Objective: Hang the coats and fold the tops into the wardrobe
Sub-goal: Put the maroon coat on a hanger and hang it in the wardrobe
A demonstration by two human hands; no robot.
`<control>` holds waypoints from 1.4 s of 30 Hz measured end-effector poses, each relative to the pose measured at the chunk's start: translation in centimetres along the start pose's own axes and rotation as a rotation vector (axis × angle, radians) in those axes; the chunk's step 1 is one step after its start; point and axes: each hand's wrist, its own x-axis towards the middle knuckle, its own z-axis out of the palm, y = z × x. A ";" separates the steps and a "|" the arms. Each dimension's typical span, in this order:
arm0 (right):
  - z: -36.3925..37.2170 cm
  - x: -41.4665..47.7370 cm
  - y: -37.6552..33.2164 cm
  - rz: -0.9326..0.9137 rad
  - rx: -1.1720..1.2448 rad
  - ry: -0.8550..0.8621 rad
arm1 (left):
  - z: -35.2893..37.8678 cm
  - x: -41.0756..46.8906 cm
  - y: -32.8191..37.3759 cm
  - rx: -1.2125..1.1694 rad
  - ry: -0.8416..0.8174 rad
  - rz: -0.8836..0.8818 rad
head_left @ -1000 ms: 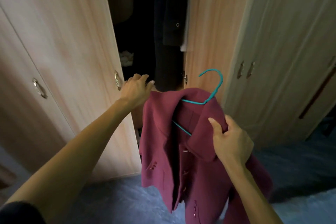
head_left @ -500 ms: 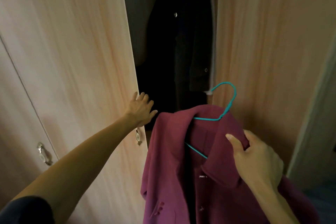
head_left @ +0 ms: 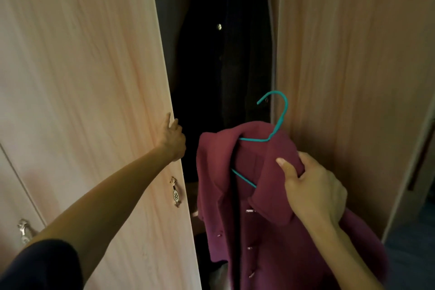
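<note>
A maroon coat [head_left: 237,214] hangs on a teal wire hanger [head_left: 277,122], whose hook points up in front of the wardrobe opening. My right hand [head_left: 313,188] is closed on the coat's right shoulder and collar and holds it up. My left hand [head_left: 171,139] rests flat against the edge of the left wardrobe door [head_left: 94,101], fingers spread, above its ornate handle [head_left: 175,192]. Inside the dark wardrobe a dark coat [head_left: 223,66] with a pale button hangs.
The right wardrobe door [head_left: 348,77] stands open close beside the hanger. Another closed door with a metal handle [head_left: 23,231] is at the far left. Dark items lie at the wardrobe bottom. Blue-grey floor shows at the lower right.
The view has tilted up and closer to the wardrobe. My left hand has slid up the left door's edge, above the handle. The coat stays raised in my right hand.
</note>
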 end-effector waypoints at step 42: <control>-15.7 -15.1 2.9 -0.270 0.202 -0.198 | -9.7 -40.4 -2.2 0.229 -0.249 -0.199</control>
